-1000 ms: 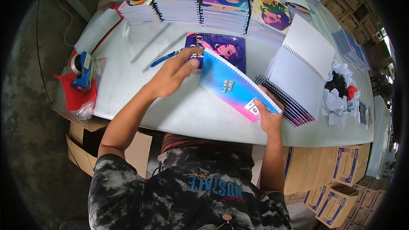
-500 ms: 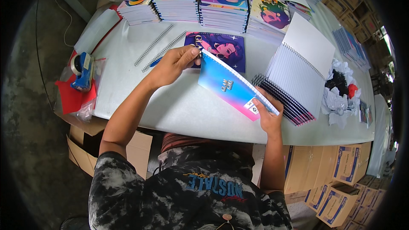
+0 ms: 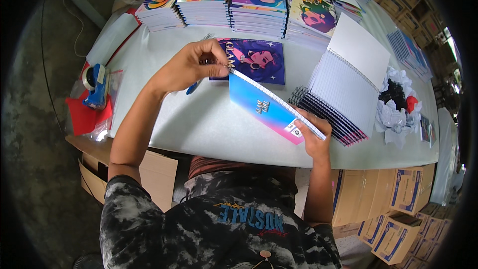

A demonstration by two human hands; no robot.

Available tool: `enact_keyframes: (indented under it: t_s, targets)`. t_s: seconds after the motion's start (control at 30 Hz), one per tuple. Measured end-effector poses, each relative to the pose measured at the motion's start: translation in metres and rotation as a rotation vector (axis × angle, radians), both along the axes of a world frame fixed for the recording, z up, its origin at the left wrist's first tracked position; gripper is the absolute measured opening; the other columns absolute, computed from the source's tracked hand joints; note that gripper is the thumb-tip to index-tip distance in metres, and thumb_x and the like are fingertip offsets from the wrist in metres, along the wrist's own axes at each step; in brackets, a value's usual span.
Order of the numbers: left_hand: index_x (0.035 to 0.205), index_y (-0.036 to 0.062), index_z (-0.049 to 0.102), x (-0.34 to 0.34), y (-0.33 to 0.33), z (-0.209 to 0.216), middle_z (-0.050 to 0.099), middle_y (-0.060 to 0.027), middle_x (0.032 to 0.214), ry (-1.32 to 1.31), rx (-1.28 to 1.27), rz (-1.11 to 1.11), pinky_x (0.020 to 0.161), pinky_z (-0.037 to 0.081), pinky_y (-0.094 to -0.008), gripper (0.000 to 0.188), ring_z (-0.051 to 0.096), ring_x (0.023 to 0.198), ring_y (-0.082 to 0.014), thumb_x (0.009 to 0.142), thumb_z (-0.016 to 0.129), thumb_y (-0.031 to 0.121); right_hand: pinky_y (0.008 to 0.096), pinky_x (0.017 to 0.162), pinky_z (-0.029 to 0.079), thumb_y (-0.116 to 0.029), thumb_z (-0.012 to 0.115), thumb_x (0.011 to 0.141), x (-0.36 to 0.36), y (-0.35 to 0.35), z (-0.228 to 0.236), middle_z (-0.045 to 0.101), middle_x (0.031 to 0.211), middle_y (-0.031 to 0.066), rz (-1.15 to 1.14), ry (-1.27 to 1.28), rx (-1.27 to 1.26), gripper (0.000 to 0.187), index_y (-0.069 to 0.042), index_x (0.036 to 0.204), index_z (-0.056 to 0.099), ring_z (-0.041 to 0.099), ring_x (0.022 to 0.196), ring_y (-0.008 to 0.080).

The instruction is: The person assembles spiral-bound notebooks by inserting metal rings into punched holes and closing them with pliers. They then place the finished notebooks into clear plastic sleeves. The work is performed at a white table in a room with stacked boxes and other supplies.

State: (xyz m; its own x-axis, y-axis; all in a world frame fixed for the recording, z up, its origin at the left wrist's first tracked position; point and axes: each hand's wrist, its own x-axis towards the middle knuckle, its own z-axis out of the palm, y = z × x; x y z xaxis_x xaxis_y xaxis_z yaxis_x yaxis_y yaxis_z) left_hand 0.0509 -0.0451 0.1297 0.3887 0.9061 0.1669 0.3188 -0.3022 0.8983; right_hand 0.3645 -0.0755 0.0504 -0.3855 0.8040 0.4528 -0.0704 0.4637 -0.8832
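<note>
My right hand (image 3: 316, 132) grips the blue-and-pink notebook (image 3: 251, 97), tilted above the bench (image 3: 239, 147) toward its near edge. My left hand's (image 3: 186, 67) fingers nearly meet at the notebook's upper left corner; what they grip, I cannot tell. Probably I'm working its punched edge, which next calls for steadiness.

Stacks of spiral notebooks (image 3: 258, 17) and a tape dispenser (image 3: 98, 87) share a worktable (image 3: 199, 130) in a bindery-style workshop, with cardboard cartons (image 3: 393, 239) piled nearby and bare concrete floor (image 3: 42, 179) alongside
</note>
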Motion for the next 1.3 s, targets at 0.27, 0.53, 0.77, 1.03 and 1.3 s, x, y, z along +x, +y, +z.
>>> enact_keyframes:
  t_s: [0.27, 0.53, 0.77, 1.03, 1.3]
  targets:
    - [0.101, 0.0037, 0.059, 0.023, -0.020, 0.042, 0.060, -0.0135, 0.100, 0.810, 0.229, -0.047, 0.092, 0.038, -0.0390, 0.025, 0.055, 0.100, -0.0295, 0.079, 0.066, 0.015, 0.0236, 0.074, 0.049, 0.006, 0.057, 0.082, -0.003, -0.008, -0.003, 0.064, 0.107, 0.0160, -0.026, -0.022, 0.013, 0.029, 0.004, 0.111, 0.060, 0.062, 0.085, 0.0137]
    - [0.096, 0.0060, 0.061, 0.023, -0.024, 0.041, 0.061, -0.0070, 0.097, 0.916, 0.535, 0.049, 0.090, 0.041, -0.0383, 0.028, 0.056, 0.095, -0.0267, 0.071, 0.070, 0.016, 0.0273, 0.082, 0.049, 0.009, 0.056, 0.080, -0.007, -0.015, 0.001, 0.063, 0.108, 0.0181, -0.055, -0.075, 0.006, 0.031, 0.004, 0.110, 0.060, 0.063, 0.096, 0.0211]
    - [0.094, 0.0081, 0.062, 0.019, -0.025, 0.041, 0.061, -0.0063, 0.098, 0.989, 0.639, 0.015, 0.091, 0.040, -0.0367, 0.026, 0.057, 0.092, -0.0238, 0.071, 0.071, 0.017, 0.0302, 0.086, 0.048, 0.009, 0.056, 0.077, -0.011, -0.014, -0.012, 0.062, 0.107, 0.0202, -0.051, -0.022, 0.130, 0.033, 0.002, 0.109, 0.062, 0.062, 0.101, 0.0273]
    - [0.117, 0.0026, 0.050, 0.021, -0.032, 0.016, 0.044, -0.0177, 0.126, 0.965, 0.879, 0.192, 0.101, 0.026, -0.0479, 0.063, 0.041, 0.118, -0.0349, 0.071, 0.068, 0.041, 0.0295, 0.078, 0.051, 0.004, 0.063, 0.071, -0.023, -0.022, -0.003, 0.064, 0.102, 0.0207, -0.180, -0.132, 0.323, 0.034, -0.002, 0.105, 0.065, 0.065, 0.093, 0.0291]
    - [0.137, -0.0052, 0.022, 0.001, -0.035, -0.070, 0.007, -0.0304, 0.143, 0.791, 1.476, 0.393, 0.104, 0.003, -0.0609, 0.103, -0.002, 0.136, -0.0424, 0.076, 0.029, 0.077, 0.0303, 0.072, 0.053, -0.004, 0.069, 0.070, -0.032, -0.026, -0.006, 0.066, 0.097, 0.0203, -0.189, -0.101, 0.459, 0.031, -0.002, 0.101, 0.067, 0.067, 0.084, 0.0282]
